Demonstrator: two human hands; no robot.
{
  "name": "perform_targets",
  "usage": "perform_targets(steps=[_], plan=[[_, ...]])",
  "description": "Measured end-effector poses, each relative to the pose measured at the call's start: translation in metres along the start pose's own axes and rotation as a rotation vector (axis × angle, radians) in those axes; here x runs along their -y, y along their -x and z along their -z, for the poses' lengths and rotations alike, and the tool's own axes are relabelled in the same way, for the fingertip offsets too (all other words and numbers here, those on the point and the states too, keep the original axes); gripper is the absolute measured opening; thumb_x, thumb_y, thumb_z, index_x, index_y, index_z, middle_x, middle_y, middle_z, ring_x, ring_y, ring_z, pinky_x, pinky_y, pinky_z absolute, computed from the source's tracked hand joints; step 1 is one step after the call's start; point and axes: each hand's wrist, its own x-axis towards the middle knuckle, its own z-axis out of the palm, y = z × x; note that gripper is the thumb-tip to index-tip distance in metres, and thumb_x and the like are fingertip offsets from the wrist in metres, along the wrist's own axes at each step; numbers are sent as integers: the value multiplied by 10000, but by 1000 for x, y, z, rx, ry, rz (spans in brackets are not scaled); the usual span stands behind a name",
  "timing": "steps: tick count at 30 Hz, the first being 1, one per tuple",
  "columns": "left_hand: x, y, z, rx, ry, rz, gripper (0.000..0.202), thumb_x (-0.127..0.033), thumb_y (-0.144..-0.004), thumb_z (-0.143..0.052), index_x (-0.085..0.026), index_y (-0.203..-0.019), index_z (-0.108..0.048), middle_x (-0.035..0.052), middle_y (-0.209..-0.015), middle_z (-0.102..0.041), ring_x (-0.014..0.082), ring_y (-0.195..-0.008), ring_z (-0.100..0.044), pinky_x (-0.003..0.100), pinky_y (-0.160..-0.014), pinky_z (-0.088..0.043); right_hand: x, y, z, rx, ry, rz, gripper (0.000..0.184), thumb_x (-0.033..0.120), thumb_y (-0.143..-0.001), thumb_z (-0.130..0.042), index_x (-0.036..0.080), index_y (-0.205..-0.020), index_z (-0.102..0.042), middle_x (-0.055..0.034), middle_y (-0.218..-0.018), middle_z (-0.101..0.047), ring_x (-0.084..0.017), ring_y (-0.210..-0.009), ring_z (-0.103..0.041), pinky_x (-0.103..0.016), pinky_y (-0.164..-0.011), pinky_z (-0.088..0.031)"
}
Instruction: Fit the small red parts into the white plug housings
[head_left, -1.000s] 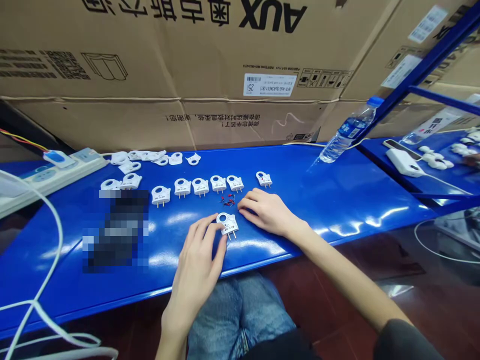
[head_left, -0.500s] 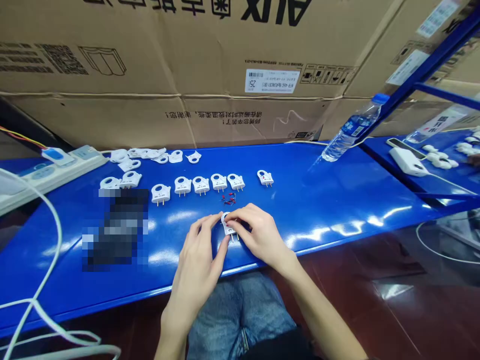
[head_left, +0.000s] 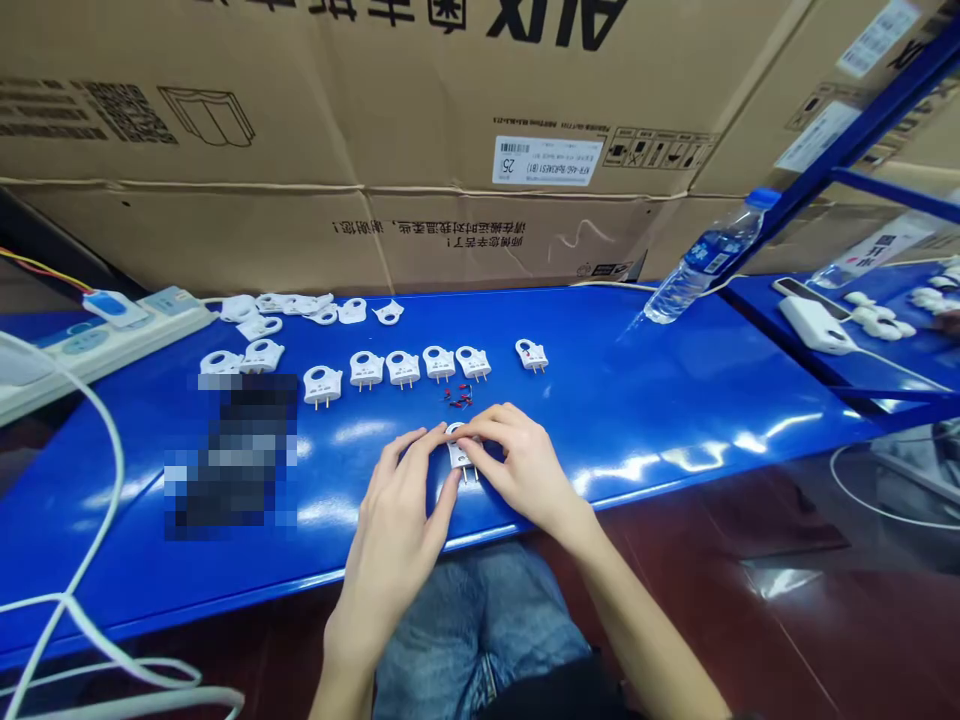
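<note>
A white plug body (head_left: 458,453) with two metal pins lies on the blue table (head_left: 660,400) near its front edge. My left hand (head_left: 394,535) pinches its left side with thumb and fingers. My right hand (head_left: 521,465) presses its fingertips on the plug's top from the right. Just beyond the hands lies a small heap of tiny red parts (head_left: 457,399). A row of several more white plug bodies (head_left: 403,368) stands behind it, and one separate plug body (head_left: 531,354) sits to the right.
White plug covers (head_left: 300,310) lie at the back left by a power strip (head_left: 90,335). White cables (head_left: 82,560) loop at the left. A water bottle (head_left: 697,260) leans at the right. Cardboard boxes (head_left: 420,130) wall the back. A blurred patch (head_left: 236,455) covers part of the table.
My right hand came back from the red parts to the plug body and now pinches it together with my left hand. The plug has barely shifted.
</note>
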Motion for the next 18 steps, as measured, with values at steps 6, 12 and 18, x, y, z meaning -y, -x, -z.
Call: perform_targets(steps=[6, 12, 18], plan=[[1, 0, 0, -9, -28, -25, 281, -408, -1056, -509, -243, -1274, -574, 103, -1441, -620, 291, -1387, -538, 507, -1123, -503, 2, 4, 4, -31, -39, -45, 161, 209, -1029, -595, 260, -1086, -736, -40, -1076, -739, -211, -1039, -677, -375, -920, -560], [1, 0, 0, 4, -31, -23, 235, -401, -1055, -507, -254, -1221, -585, 91, -1447, -605, 287, -1389, -533, 500, -1116, -506, 3, 8, 6, -40, -19, -87, 154, 209, -1020, -596, 256, -1114, -709, -42, -1083, -743, -228, -1026, -666, -395, -918, -543], [0, -1, -1, -1, -33, -23, 213, -402, -1058, -504, -254, -1190, -583, 97, -1435, -606, 288, -1374, -540, 514, -1112, -505, 7, 9, 11, -15, -79, -120, 128, 226, -996, -666, 256, -1113, -709, -30, -1090, -744, -212, -1030, -661, -388, -953, -529]])
